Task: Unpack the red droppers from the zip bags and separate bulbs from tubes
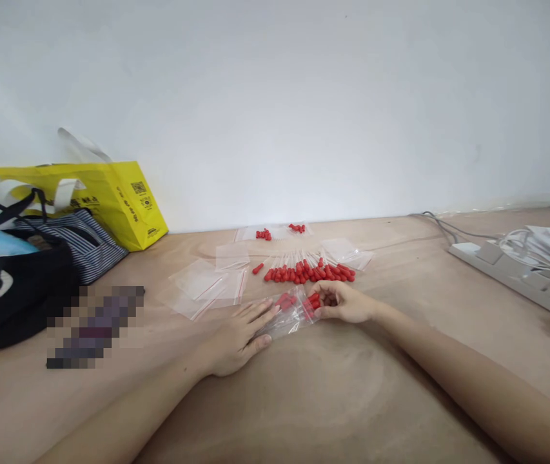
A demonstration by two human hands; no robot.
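Note:
In front of me lies a clear zip bag with red-bulbed droppers inside it. My left hand rests flat on the bag's left part, fingers stretched out. At the bag's right end, my right hand pinches a few red-bulbed droppers at their bulbs. Their thin stems are hard to make out through the plastic. Just beyond my hands, a fanned pile of droppers has its red bulbs toward me and pale stems pointing away. One lone dropper sits to the pile's left.
Flat zip bags overlap left of the pile, with another bag at its right. Filled bags lie by the wall. A yellow bag and striped pouch stand left; a power strip with cables lies right.

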